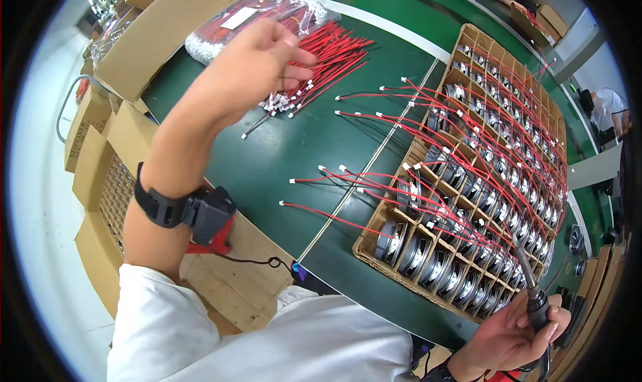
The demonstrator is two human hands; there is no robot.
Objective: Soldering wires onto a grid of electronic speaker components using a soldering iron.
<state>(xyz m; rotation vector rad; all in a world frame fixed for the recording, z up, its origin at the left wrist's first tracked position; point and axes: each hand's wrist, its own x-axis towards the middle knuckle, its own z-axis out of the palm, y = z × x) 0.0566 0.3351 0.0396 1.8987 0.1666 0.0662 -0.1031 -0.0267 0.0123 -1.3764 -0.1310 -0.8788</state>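
My left hand [257,58] reaches over a loose pile of red and black wire leads [341,51] with small white connectors, its fingers loosely bent and apart. Nothing shows gripped in it, though the palm side is partly hidden. Low on the right, my right hand [511,335] is closed round the black handle of a soldering iron [537,307], whose metal shaft points up over a cardboard divider tray [366,248]. Round speakers [414,253] stand on edge in the tray's cells. Many have red and black leads [328,215] trailing out, several across the green table [267,161].
A clear plastic bag of wire leads [204,44] lies beyond my left hand. Open cardboard boxes [124,131] stand at the left. A black device is strapped on my left forearm, with a cable [251,260] hanging nearby. Other people [608,108] are at the far right.
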